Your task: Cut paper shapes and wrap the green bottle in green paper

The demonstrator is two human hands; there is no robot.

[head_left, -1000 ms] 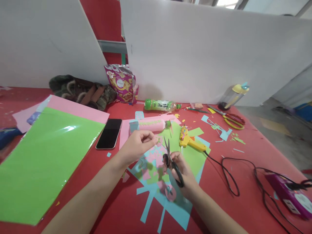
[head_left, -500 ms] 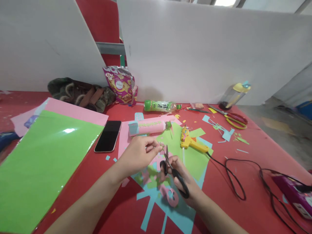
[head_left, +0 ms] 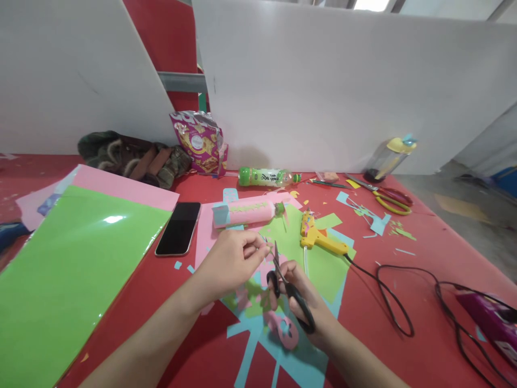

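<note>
My left hand (head_left: 236,257) is closed in a pinch on a small green paper piece (head_left: 270,248), which barely shows at the fingertips. Black-handled scissors (head_left: 299,302) are in my right hand (head_left: 309,299), their blades pointing up beside the left fingertips. Under both hands lie coloured paper sheets and scraps, among them a curled pink paper piece (head_left: 287,334) and a blue sheet (head_left: 301,364). Just beyond my left hand, a bottle wrapped in pink paper (head_left: 250,212) rests on its side, with green bits along it and a green cap.
A yellow glue gun (head_left: 319,237) lies right of the hands, its black cord (head_left: 398,318) trailing right. A phone (head_left: 178,229) and green sheets (head_left: 92,253) are at left. Behind lie a green-labelled bottle (head_left: 266,177), a snack bag (head_left: 200,143) and red-and-yellow-handled scissors (head_left: 391,199).
The scissor blades look closer together than before. Both hands stay in nearly the same place, and the view has shifted slightly.
</note>
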